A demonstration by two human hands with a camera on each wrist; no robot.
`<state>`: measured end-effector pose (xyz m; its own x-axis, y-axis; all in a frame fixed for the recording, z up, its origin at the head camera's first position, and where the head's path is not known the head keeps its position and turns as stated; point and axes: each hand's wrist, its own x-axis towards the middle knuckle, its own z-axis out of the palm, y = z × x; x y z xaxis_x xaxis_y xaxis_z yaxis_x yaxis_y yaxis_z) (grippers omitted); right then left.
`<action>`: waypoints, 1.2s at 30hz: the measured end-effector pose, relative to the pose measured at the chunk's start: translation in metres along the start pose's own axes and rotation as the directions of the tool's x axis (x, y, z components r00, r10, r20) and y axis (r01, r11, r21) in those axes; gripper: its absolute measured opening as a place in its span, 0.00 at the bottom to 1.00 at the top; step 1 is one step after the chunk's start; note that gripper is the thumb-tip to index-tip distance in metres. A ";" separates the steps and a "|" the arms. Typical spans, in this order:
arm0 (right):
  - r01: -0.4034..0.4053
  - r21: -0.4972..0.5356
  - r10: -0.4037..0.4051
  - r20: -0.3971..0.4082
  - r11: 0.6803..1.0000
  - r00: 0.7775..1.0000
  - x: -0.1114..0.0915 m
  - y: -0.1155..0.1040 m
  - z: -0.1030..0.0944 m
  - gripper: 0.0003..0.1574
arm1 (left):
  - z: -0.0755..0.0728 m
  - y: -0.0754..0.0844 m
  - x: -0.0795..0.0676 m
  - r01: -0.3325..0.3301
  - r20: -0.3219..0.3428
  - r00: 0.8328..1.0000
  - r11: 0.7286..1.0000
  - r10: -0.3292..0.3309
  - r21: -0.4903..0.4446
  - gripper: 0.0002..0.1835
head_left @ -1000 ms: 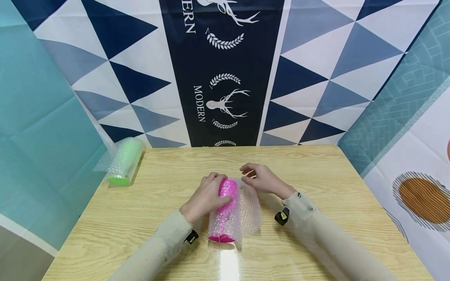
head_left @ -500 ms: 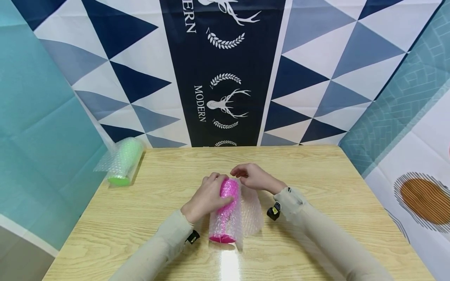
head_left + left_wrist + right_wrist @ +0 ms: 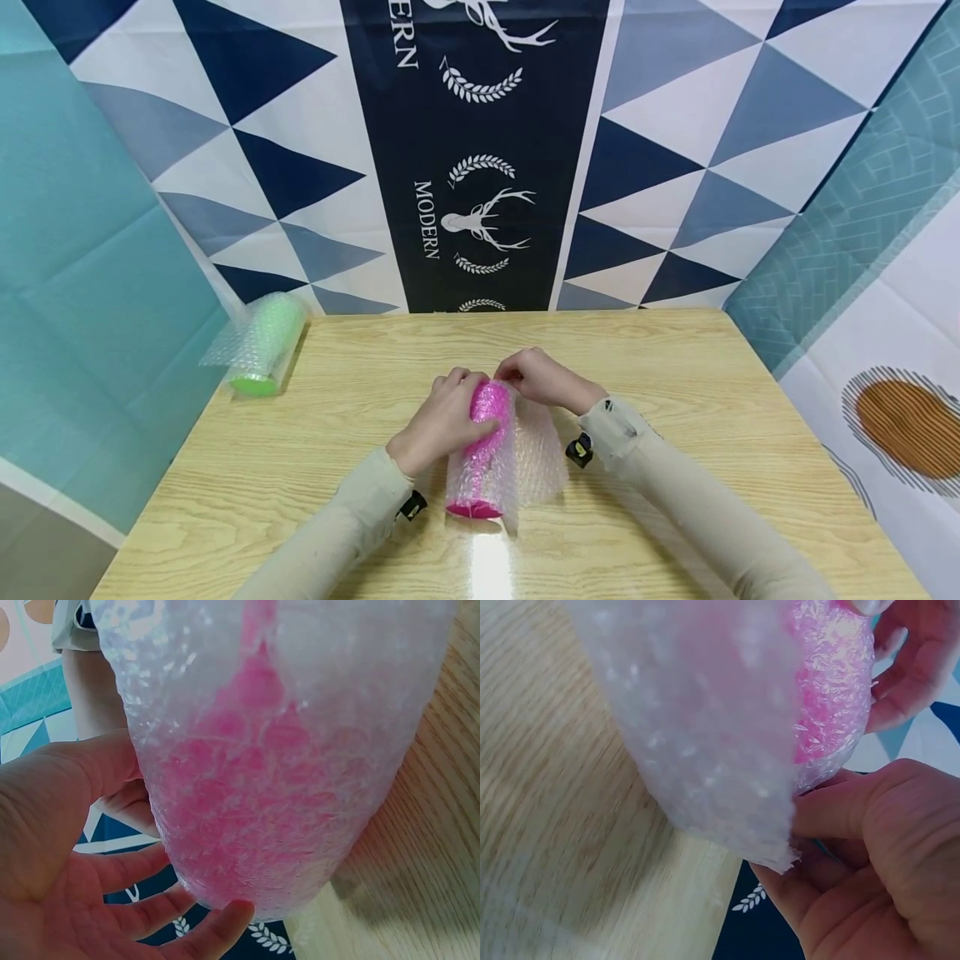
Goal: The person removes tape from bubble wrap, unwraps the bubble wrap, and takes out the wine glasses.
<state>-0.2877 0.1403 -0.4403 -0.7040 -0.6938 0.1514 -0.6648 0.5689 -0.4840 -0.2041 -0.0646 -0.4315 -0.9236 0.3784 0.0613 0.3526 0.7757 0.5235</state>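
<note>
A pink goblet (image 3: pixel 489 408) lies on its side, rolled in clear bubble wrap. Its bowl points away from me and its round foot (image 3: pixel 474 509) faces me. My left hand (image 3: pixel 442 421) grips the wrapped bowl from the left, thumb across the top; in the left wrist view its fingers reach round the bowl's far end, and the stem shows through the wrap. A loose flap of bubble wrap (image 3: pixel 705 750) extends to the right of the goblet. At the flap's far corner, my right hand (image 3: pixel 551 383) pinches the edge between thumb and fingers.
A green piece (image 3: pixel 273 333) rolled in bubble wrap lies at the table's back left corner, a loose end of wrap sticking out leftward. The wooden table (image 3: pixel 645 350) ends at a patterned cloth wall (image 3: pixel 480 125) behind, with hangings on both sides.
My right hand has moved left to the bubble wrap's far edge, and its fingers have closed on the corner. The left hand and goblet have hardly moved.
</note>
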 end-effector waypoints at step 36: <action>-0.069 -0.058 0.070 0.022 0.996 0.997 0.003 0.005 -0.001 0.08 | 0.000 0.000 0.000 -0.012 0.002 1.000 0.999 0.012 0.029 0.39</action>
<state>-0.2931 0.1418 -0.4416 -0.7433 -0.6617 0.0978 -0.6281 0.6402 -0.4422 -0.2042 -0.0650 -0.4317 -0.9191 0.3884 0.0662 0.3679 0.7857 0.4974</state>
